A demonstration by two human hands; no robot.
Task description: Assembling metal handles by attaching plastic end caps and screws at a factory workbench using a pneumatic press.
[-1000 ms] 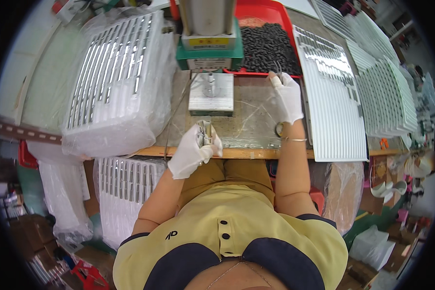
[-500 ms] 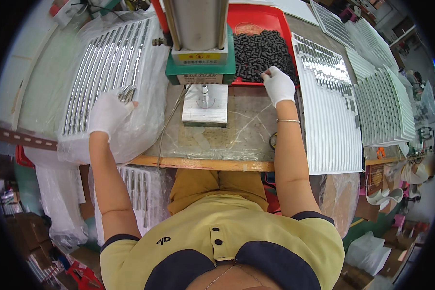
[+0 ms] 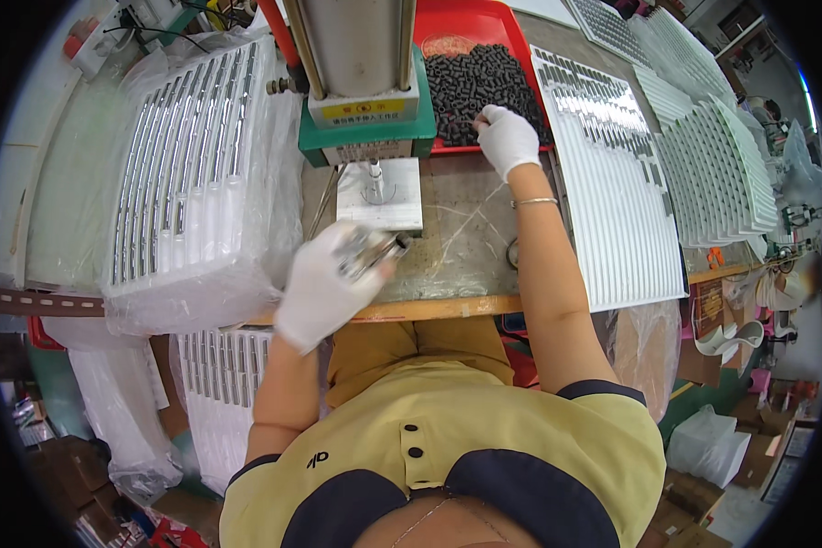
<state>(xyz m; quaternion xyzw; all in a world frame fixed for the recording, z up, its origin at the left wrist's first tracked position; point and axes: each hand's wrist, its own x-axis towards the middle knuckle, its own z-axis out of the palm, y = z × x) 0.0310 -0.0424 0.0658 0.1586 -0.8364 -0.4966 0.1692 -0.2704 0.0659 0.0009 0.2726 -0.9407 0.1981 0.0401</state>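
Observation:
My left hand [image 3: 324, 288], in a white glove, is closed around several short, shiny metal tubes [image 3: 363, 256]. It hangs over the front part of the table, just before the square metal block [image 3: 402, 196] of a press. On that block a small upright metal pin [image 3: 375, 172] stands beneath the green press head [image 3: 370, 139]. My right hand [image 3: 509, 144], also gloved in white, is at the near right of a red tray [image 3: 500, 20]. Its fingertips pinch together over the small black cylindrical pieces [image 3: 479, 82] heaped there; what lies between them cannot be made out.
On the left, a white tray [image 3: 212, 239] in clear plastic wrap carries rows of shiny tubes. Another white ribbed tray [image 3: 616, 247] lies right, its far part filled with shiny pieces. Stacked white trays [image 3: 721, 173] stand farther right. The wooden table edge [image 3: 438, 309] runs before me.
My left hand has moved right from the wrapped tray to before the press block, carrying metal tubes. My right hand stays at the black pieces. The whole view has shifted slightly.

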